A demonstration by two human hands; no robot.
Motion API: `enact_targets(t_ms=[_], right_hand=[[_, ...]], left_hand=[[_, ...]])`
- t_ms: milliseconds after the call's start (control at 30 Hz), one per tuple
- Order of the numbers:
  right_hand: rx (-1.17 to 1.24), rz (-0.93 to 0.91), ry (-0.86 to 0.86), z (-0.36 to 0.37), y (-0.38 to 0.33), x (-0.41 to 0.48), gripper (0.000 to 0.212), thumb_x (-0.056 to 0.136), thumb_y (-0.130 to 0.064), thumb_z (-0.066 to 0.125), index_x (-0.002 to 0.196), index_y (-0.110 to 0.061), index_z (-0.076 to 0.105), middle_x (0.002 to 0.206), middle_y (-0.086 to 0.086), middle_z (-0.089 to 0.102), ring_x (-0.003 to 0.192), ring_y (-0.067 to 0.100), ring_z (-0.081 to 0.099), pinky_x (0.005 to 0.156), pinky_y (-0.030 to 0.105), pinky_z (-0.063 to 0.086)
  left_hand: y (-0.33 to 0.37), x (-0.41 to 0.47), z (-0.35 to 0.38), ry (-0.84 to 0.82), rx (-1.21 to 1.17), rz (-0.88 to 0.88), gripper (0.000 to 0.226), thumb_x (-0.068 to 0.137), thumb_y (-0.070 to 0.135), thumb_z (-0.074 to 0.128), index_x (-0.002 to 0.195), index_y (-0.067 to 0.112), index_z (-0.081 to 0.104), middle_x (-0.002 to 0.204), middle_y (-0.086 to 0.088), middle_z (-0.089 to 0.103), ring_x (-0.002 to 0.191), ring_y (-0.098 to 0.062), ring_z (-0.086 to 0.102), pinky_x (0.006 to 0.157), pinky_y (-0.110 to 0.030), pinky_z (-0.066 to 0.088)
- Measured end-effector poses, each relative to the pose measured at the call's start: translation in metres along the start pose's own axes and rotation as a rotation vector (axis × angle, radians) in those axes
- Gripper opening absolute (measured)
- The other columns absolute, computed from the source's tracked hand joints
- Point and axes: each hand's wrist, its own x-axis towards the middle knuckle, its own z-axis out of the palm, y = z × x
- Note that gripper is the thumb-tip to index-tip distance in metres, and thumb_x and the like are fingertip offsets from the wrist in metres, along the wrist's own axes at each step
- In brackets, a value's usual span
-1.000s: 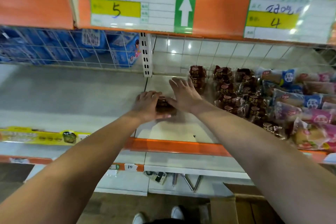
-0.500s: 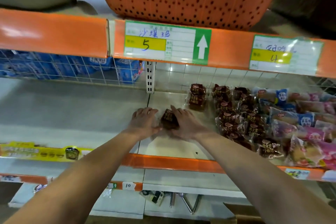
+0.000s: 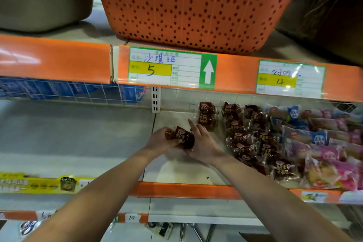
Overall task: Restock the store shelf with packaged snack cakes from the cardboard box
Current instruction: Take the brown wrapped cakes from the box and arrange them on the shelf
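both hands meet over the white shelf (image 3: pixel 176 173); the left hand (image 3: pixel 160 139) curls its fingers round the left end of a dark brown snack cake packet (image 3: pixel 183 137), and the right hand (image 3: pixel 202 143) cups the packet's right side, forefinger stretched out toward the back; the packet sits tilted between them, just above the shelf, left of the rows of brown packets (image 3: pixel 253 139); pink and blue packets (image 3: pixel 326 143) lie further right; an orange basket (image 3: pixel 196 6) stands on the shelf above.
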Motion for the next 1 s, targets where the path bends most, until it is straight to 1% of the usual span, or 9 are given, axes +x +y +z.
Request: enact_targets(t_ms=[133, 233, 300, 400, 467, 567, 700, 833, 1000], right_hand=[[-0.237, -0.112, 0.062, -0.008, 0.008, -0.008, 0.080, 0.087, -0.030, 0.062, 0.152, -0.013, 0.018, 0.147, 0.006, 0.029, 0.138, 0.022, 0.024, 0.109, 0.040, 0.036], [-0.420, -0.185, 0.130, -0.009, 0.012, -0.011, 0.069, 0.080, -0.027, 0.067, 0.141, -0.006, 0.042, 0.136, 0.011, 0.048, 0.127, 0.029, 0.046, 0.108, 0.043, 0.035], [-0.528, -0.175, 0.171, -0.007, 0.015, -0.012, 0.071, 0.067, -0.025, 0.078, 0.130, -0.004, 0.055, 0.121, 0.011, 0.061, 0.110, 0.029, 0.060, 0.101, 0.047, 0.044], [-0.668, -0.088, 0.179, -0.006, 0.019, -0.011, 0.078, 0.054, -0.023, 0.086, 0.125, -0.004, 0.061, 0.105, 0.009, 0.067, 0.097, 0.028, 0.065, 0.096, 0.048, 0.048], [-0.688, -0.004, 0.169, -0.010, 0.021, -0.009, 0.072, 0.064, -0.022, 0.081, 0.129, -0.004, 0.056, 0.110, 0.012, 0.064, 0.106, 0.031, 0.061, 0.104, 0.049, 0.039], [-0.635, 0.141, 0.048, -0.017, 0.025, -0.004, 0.071, 0.088, -0.022, 0.059, 0.147, -0.004, 0.024, 0.138, 0.018, 0.041, 0.133, 0.038, 0.034, 0.118, 0.048, 0.015], [-0.633, 0.229, -0.038, -0.022, 0.028, 0.003, 0.080, 0.089, -0.019, 0.058, 0.150, -0.005, 0.009, 0.147, 0.018, 0.027, 0.140, 0.039, 0.021, 0.119, 0.045, 0.012], [-0.626, 0.220, -0.014, -0.022, 0.036, 0.011, 0.068, 0.095, -0.012, 0.049, 0.150, -0.006, 0.010, 0.150, 0.018, 0.024, 0.143, 0.038, 0.016, 0.120, 0.044, 0.011], [-0.579, 0.217, 0.006, -0.027, 0.047, 0.017, 0.070, 0.094, -0.008, 0.051, 0.151, -0.012, 0.011, 0.153, 0.020, 0.018, 0.143, 0.036, 0.016, 0.118, 0.040, 0.015]], left_hand=[[0.005, 0.003, 0.008, -0.021, -0.054, -0.012, 0.037, 0.073, 0.028, 0.079, 0.099, 0.019, 0.056, 0.101, -0.001, 0.069, 0.094, -0.017, 0.063, 0.075, -0.022, 0.040], [0.013, 0.006, 0.017, -0.004, -0.037, -0.007, 0.036, 0.075, 0.028, 0.077, 0.101, 0.018, 0.055, 0.099, 0.002, 0.066, 0.092, -0.016, 0.061, 0.071, -0.021, 0.039], [0.020, 0.008, 0.023, 0.008, 0.002, 0.018, 0.034, 0.079, 0.026, 0.074, 0.105, 0.016, 0.055, 0.100, 0.002, 0.064, 0.089, -0.014, 0.057, 0.070, -0.020, 0.038], [0.029, 0.012, 0.036, -0.001, -0.020, 0.061, 0.028, 0.086, 0.021, 0.067, 0.110, 0.011, 0.056, 0.110, -0.003, 0.066, 0.094, -0.017, 0.060, 0.079, -0.023, 0.043], [0.035, 0.015, 0.042, 0.011, -0.008, 0.097, 0.027, 0.090, 0.017, 0.061, 0.115, 0.009, 0.056, 0.116, -0.005, 0.065, 0.103, -0.019, 0.060, 0.086, -0.023, 0.044], [0.039, 0.019, 0.046, 0.093, 0.137, 0.161, 0.035, 0.091, 0.016, 0.058, 0.125, 0.008, 0.054, 0.127, -0.007, 0.060, 0.116, -0.023, 0.055, 0.098, -0.033, 0.044], [0.032, 0.022, 0.043, 0.126, 0.257, 0.192, 0.039, 0.090, 0.016, 0.055, 0.129, 0.008, 0.052, 0.132, -0.010, 0.054, 0.123, -0.026, 0.048, 0.103, -0.035, 0.039], [0.026, 0.027, 0.038, 0.075, 0.235, 0.152, 0.043, 0.091, 0.014, 0.052, 0.134, 0.010, 0.047, 0.139, -0.008, 0.048, 0.127, -0.024, 0.044, 0.106, -0.034, 0.036], [0.035, 0.037, 0.043, 0.032, 0.141, 0.142, 0.049, 0.093, 0.011, 0.051, 0.140, 0.007, 0.040, 0.144, -0.009, 0.043, 0.130, -0.024, 0.042, 0.109, -0.033, 0.034]])
